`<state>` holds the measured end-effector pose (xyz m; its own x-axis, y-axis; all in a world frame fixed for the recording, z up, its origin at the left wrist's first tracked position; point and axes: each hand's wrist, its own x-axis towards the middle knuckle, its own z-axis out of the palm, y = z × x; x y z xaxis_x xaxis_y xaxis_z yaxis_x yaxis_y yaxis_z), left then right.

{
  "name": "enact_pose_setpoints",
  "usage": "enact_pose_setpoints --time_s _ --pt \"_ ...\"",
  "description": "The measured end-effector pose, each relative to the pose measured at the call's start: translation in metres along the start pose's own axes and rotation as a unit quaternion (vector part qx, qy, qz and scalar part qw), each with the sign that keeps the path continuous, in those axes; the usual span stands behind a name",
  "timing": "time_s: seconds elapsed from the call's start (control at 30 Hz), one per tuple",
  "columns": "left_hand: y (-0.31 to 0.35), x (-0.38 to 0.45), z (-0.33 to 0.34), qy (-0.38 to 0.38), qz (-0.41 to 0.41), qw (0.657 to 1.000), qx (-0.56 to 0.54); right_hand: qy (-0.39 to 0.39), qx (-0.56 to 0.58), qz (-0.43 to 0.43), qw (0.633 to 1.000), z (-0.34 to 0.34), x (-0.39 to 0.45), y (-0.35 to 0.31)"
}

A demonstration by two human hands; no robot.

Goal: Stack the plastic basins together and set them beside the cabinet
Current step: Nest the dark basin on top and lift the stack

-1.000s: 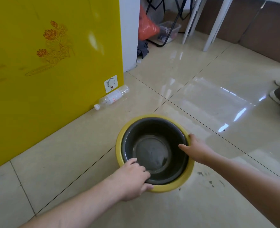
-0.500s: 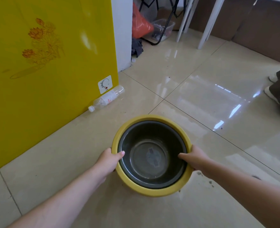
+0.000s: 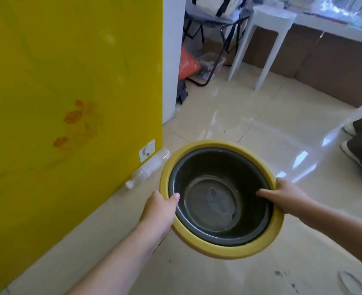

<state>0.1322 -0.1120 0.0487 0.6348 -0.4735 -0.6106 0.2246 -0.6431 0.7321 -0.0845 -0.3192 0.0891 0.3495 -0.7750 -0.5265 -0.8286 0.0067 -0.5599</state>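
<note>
The nested black basin (image 3: 218, 199) and yellow basin (image 3: 216, 250) are clamped at opposite rims by the left hand (image 3: 160, 206) and right hand (image 3: 286, 195), so both are carried level toward the yellow cabinet (image 3: 69, 103).

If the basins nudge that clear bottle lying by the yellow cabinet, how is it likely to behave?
The clear bottle lies on its side on glossy tile and looks empty, so it would probably roll or skid easily. It looks thin-walled, likely light and crushable. The cabinet right beside it would probably stop it.

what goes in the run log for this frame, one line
stage: carrying stack | dark basin nested in yellow basin | left hand and right hand on opposite rims | yellow cabinet at left
</note>
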Motion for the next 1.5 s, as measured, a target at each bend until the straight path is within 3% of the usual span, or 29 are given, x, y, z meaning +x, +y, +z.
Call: enact_pose_setpoints --time_s 0.23,0.53,0.73,1.07,1.5 --pt "0.097 0.059 0.021 0.023 0.024 0.999 -0.01 0.025 0.031 -0.026 0.999 -0.053 0.085 -0.053" --pt "0.16 0.194 0.06 0.094 -0.063 0.991 -0.076 -0.001 0.064 -0.092 0.994 -0.062 0.263 -0.107" --pt "0.183 0.247 0.072 0.136 -0.121 0.958 -0.223 -0.017 0.051 -0.122 0.991 -0.059 0.344 -0.14" --pt "0.169 0.316 0.1 0.193 -0.11 0.904 -0.366 -0.066 -0.013 -0.161 0.985 -0.021 0.454 -0.178" --pt "0.145 0.334 0.107 0.236 -0.125 0.903 -0.335 -0.081 -0.082 -0.163 0.98 0.008 0.486 -0.182"
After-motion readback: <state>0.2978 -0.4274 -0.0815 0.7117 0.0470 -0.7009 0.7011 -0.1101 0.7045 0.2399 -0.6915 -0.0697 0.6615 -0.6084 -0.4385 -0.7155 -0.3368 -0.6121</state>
